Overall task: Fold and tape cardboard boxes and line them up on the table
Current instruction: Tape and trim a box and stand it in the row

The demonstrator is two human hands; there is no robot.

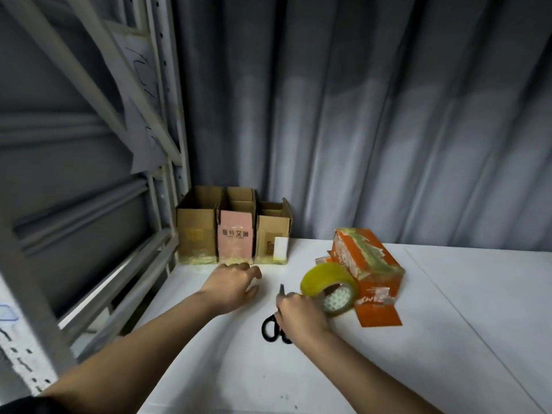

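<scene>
Black scissors [276,324] under curled right hand [300,312].

Open worktop [448,339] lower right; boxes [236,231] block upper left, orange box [370,261] and tape roll [328,282] crowd centre right.

Looks like a storeroom or small packing corner, not a home. A grey slotted-steel shelving rack [167,121] with diagonal braces stands off the left edge of a plain white table [448,339]. A paper sheet [140,94] with handwritten marks hangs on the rack. Pleated grey curtain [373,115] closes off the back. Packing supplies sit out: open cardboard boxes [236,231] lined up in the far left corner of the tabletop, a roll of yellowish tape [330,289], black-handled scissors [273,328].
</scene>
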